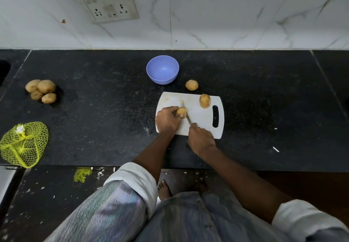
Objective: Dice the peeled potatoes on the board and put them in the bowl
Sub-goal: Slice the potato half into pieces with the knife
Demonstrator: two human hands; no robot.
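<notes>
— What's he got hold of right now?

— His left hand (167,118) is curled round a potato (181,111) on the white cutting board (203,122), pinning it down. His right hand (201,139) is wrapped round the handle of a knife (186,114), and the blade lies along the right side of that potato, tip pointing away from him.

— So he's well into the dicing?

— I'd say barely begun. I can't see a single cut piece on the board. A second potato (204,101) sits whole near the board's far right corner, beside the handle slot, and a third potato (191,85) is off the board on the black counter (264,100), between board and bowl.

— And the bowl?

— The blue bowl (162,69) stands just beyond the board, and it looks empty from here.

— Those are meant to be peeled, aren't they?

— They look brown to me; I can't tell. There's also a heap of four potatoes (42,91) far off to the left, and a yellow net bag (23,144) near the counter's edge. Everything's left: cutting, then carrying to the bowl.
</notes>
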